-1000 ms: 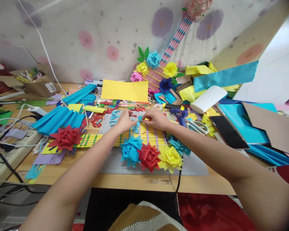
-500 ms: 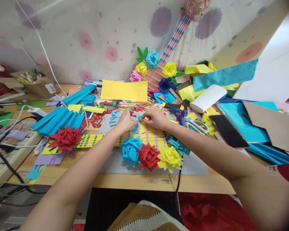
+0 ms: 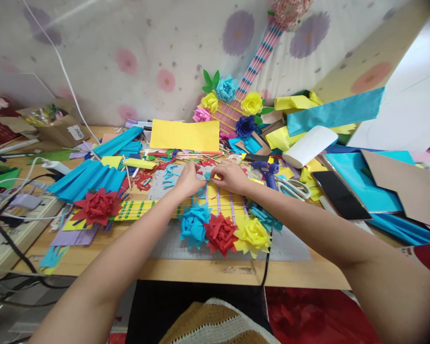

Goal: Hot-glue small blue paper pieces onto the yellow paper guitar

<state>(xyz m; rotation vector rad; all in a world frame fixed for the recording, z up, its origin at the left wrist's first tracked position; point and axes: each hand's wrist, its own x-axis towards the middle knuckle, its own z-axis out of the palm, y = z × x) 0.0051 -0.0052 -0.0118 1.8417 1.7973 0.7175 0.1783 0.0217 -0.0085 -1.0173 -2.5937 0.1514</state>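
Observation:
Between my two hands is a small light blue paper piece (image 3: 207, 176), pinched in the fingertips and partly hidden. My left hand (image 3: 188, 181) is closed at its left side; my right hand (image 3: 232, 177) has thumb and fingers closed at its right. Both are above the yellow paper guitar (image 3: 212, 195), which lies flat with purple strips and strings. A blue paper flower (image 3: 195, 224), a red one (image 3: 221, 234) and a yellow one (image 3: 253, 235) line its near edge. A teal flower (image 3: 265, 217) sits under my right forearm, and another red flower (image 3: 98, 206) is at the guitar's left end.
A blue glue gun (image 3: 267, 171) and scissors (image 3: 294, 188) lie right of my right hand, near a phone (image 3: 341, 196). Behind stands a pink paper guitar (image 3: 256, 67). Blue crepe paper (image 3: 88, 180), a power strip (image 3: 25, 231) and cables occupy the left.
Both hands stay in nearly the same place around the blue paper piece. Only a slight shift of the fingers shows.

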